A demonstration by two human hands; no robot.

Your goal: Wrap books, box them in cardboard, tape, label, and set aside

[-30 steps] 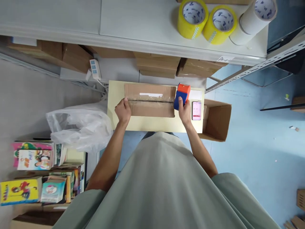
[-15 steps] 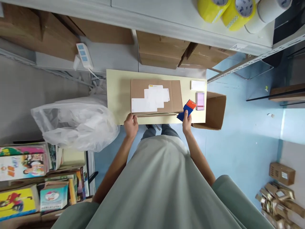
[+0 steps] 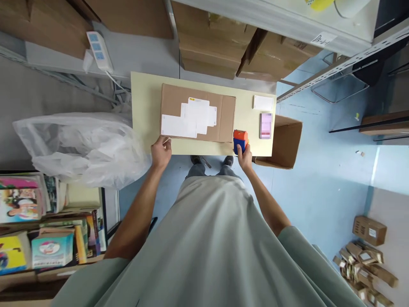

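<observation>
A flat cardboard box (image 3: 223, 113) with white labels on its top lies on a small pale yellow table (image 3: 143, 111). My left hand (image 3: 160, 152) grips the box's near left corner with curled fingers. My right hand (image 3: 244, 157) is closed on an orange and blue tape dispenser (image 3: 240, 141), which rests at the box's near right corner.
A phone (image 3: 266, 125) and a white card (image 3: 263, 102) lie on the table's right end. An open cardboard carton (image 3: 287, 140) stands on the floor to the right. A clear plastic bag (image 3: 76, 147) and stacked books (image 3: 41, 238) are at left. Shelving with boxes stands behind.
The box was turned over from its taped seam to its labelled side and now lies flat. My right hand brought the tape dispenser down to the box's near right corner.
</observation>
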